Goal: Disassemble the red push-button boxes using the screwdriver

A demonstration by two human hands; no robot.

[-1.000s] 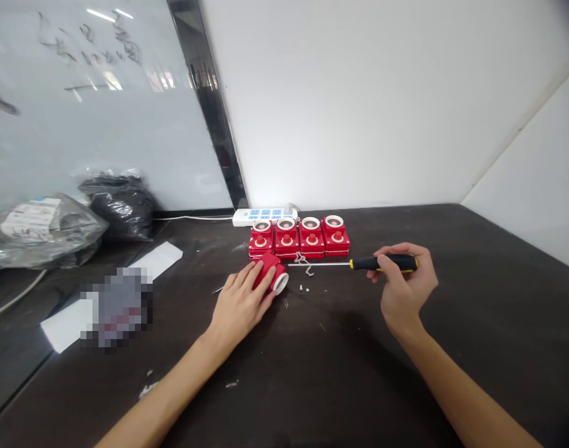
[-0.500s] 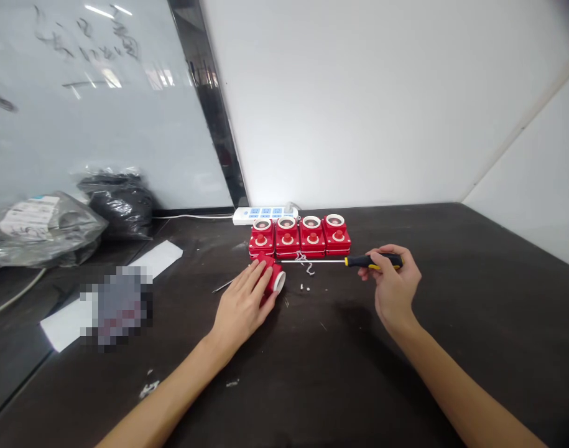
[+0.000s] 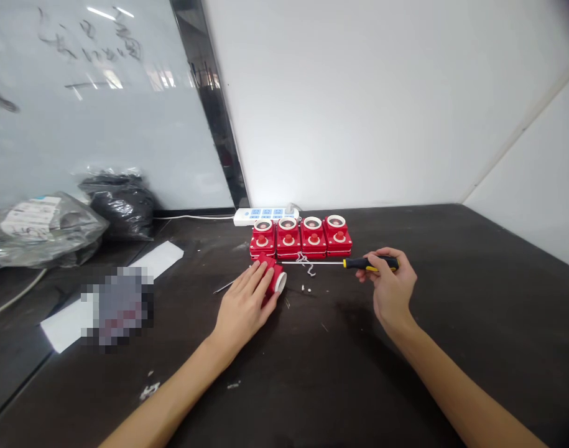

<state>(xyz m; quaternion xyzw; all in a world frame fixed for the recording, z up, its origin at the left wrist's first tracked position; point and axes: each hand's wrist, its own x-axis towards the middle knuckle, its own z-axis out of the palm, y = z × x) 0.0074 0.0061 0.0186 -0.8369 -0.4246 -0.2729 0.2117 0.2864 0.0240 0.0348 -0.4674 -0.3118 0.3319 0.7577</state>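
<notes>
My left hand (image 3: 244, 300) grips a red plastic push-button box (image 3: 270, 278) lying on its side, with its white round collar (image 3: 280, 282) facing right. My right hand (image 3: 390, 282) holds a screwdriver (image 3: 370, 264) with a black and yellow handle. Its long thin steel shaft (image 3: 312, 262) reaches left, and the tip ends close to the red box in my left hand. Several matching red boxes (image 3: 300, 238) stand in a row just behind the shaft. Tiny screws (image 3: 303, 288) and a twist of white wire (image 3: 305, 264) lie nearby on the dark tabletop (image 3: 340, 354).
A white power strip (image 3: 265, 216) lies behind the red row against the wall. A thin metal rod (image 3: 223, 287) lies left of my left hand. Plastic bags (image 3: 46, 227) and white paper (image 3: 156, 256) under a pixelated patch lie to the left.
My right hand and the screwdriver have moved left, bringing the shaft tip nearer the red box. My left hand stays on the box, which has hardly moved.
</notes>
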